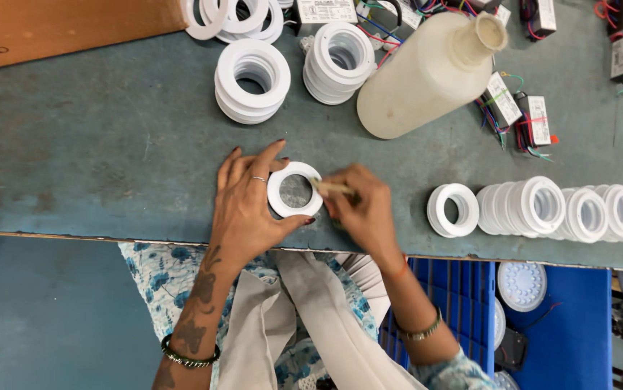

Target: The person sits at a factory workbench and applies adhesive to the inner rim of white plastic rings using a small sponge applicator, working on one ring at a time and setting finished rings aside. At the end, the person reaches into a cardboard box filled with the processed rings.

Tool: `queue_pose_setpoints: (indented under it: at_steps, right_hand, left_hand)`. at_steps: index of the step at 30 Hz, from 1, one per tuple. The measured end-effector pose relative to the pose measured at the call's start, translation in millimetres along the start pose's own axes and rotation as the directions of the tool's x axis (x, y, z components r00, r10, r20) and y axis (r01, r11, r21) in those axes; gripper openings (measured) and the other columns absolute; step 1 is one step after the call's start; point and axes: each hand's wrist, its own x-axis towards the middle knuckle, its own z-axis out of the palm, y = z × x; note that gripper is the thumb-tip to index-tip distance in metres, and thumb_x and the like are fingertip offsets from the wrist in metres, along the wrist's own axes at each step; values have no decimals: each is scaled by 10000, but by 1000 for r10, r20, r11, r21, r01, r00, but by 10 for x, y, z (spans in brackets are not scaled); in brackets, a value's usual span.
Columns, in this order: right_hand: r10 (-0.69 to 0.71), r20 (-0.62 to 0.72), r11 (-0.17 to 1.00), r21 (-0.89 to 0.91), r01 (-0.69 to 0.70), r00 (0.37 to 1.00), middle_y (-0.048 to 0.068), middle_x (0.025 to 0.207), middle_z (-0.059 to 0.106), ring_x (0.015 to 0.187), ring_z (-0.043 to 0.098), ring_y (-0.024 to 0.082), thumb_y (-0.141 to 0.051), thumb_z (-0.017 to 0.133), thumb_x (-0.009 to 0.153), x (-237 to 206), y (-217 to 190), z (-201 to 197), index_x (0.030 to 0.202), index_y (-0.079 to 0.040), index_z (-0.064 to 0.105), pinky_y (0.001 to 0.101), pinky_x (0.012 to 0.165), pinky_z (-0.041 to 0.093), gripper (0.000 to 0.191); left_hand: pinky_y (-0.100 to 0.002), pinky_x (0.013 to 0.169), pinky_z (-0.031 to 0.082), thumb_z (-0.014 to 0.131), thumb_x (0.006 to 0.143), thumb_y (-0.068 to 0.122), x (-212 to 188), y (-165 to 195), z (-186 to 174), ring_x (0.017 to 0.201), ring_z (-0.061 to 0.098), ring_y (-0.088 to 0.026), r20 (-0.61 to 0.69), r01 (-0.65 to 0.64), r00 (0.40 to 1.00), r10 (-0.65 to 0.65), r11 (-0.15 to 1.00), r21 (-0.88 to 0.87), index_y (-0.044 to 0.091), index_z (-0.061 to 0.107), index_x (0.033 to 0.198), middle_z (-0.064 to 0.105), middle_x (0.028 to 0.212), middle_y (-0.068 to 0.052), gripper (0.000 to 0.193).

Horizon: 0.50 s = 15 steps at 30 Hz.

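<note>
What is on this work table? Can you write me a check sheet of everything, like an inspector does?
Surface: grey-green worn table, edge toward the person.
Job's things: white ring lying flat on the table; thin tan stick touching its rim.
Clutter: stacks of white rings at the back, row of white rings on their sides at right, cream plastic bottle lying down, cardboard box.
Grippers: left hand steadies the ring; right hand holds the stick.
Cables: small white driver boxes with red, green and blue wires.
Surroundings: blue crate below the table, round white disc beside it.
</note>
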Motion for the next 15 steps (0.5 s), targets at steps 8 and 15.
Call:
queue_pose_setpoints:
  at_steps: [8,15]
  right_hand:
    - [-151,35,988,39,150,988,92,863,661,672,622,145,41,740,845,356,105,28,1014,11,765,287,610,485,173]
    - [-47,24,999,-25,48,999,90,843,647,610,633,135,69,690,836,86,11,-22,980,10,766,279,563,482,173]
  left_hand:
    - [-554,1188,237,961,563,347,32,23,-8,1189,578,-301,24,-17,1000,17,1000,6,54,434,1455,715,1201,-76,1077]
    - [-531,1202,241,951,569,346,36,32,-24,1188,580,-297,21,8,1000,-8,1000,-17,65,437,1459,715,1209,-69,1065]
